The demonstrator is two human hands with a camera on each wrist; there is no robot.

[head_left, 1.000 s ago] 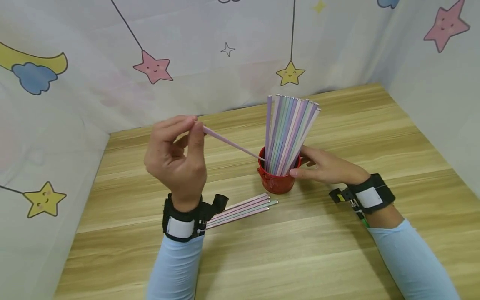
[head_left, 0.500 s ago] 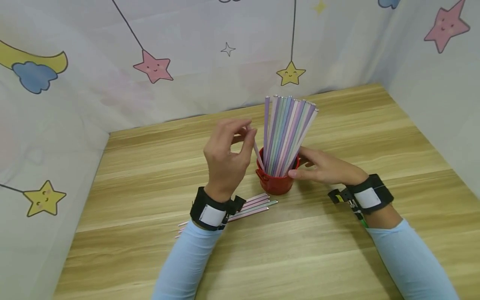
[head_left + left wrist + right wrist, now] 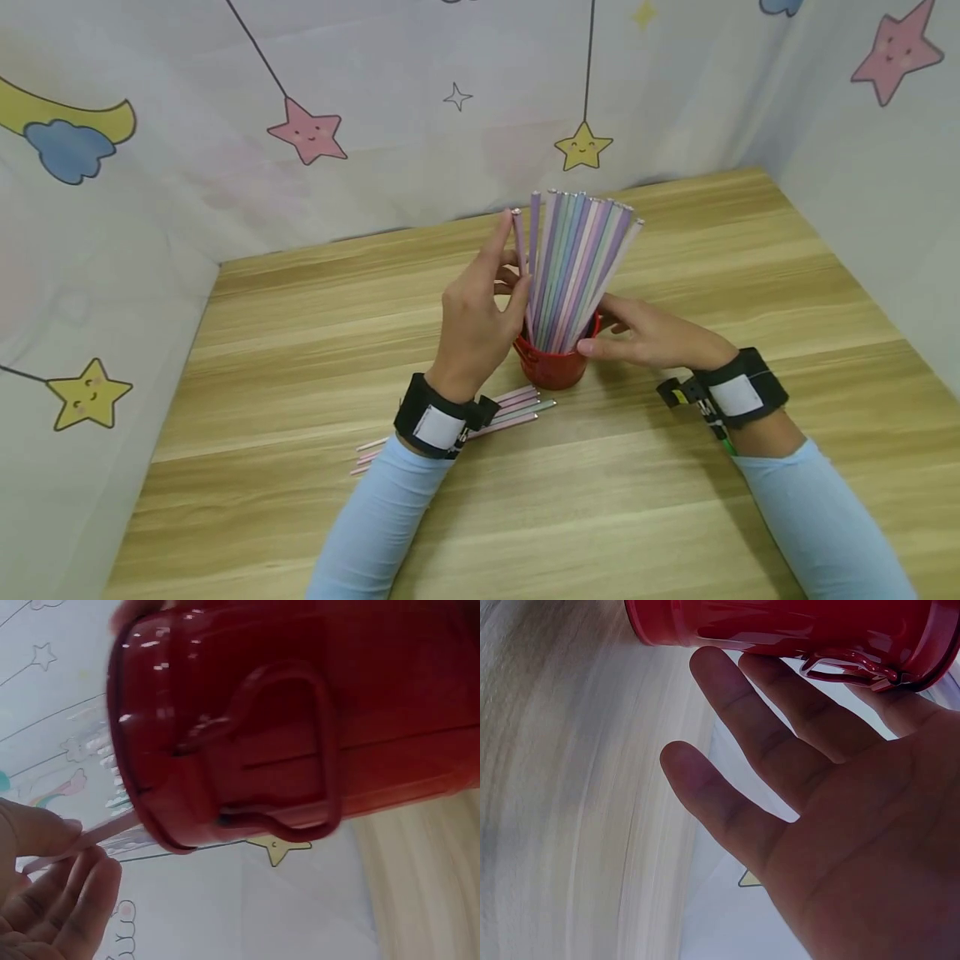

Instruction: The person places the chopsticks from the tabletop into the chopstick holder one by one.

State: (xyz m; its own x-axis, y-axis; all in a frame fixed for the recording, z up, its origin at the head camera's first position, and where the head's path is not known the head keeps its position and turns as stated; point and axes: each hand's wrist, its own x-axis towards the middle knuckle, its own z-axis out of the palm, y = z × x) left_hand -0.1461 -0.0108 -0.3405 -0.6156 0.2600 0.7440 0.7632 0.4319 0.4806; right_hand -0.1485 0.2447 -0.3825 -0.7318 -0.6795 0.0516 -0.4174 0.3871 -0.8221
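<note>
Several pastel sticks (image 3: 573,250), long and thin with shiny ends, stand fanned out in a red bucket (image 3: 553,371) with small side handles. My left hand (image 3: 480,317) is at the bucket's left side. Its thumb and fingers pinch a pinkish-purple stick (image 3: 520,237), the index finger reaching up near the top end. In the left wrist view this stick (image 3: 112,827) runs past the bucket's rim. My right hand (image 3: 652,333) rests against the bucket's right side, thumb at the front near the rim. Its fingers look nearly straight in the right wrist view, with the little finger apart from the wall.
Several loose pink, white and mint sticks (image 3: 517,419) lie on the wooden table (image 3: 637,508) in front of the bucket, partly hidden under my left wrist. A pale cloth backdrop (image 3: 405,150) printed with stars stands along the table's far and side edges.
My left hand has moved right to the bucket, bringing the pinched stick from a slant to nearly upright beside the others. The right hand has stayed at the bucket.
</note>
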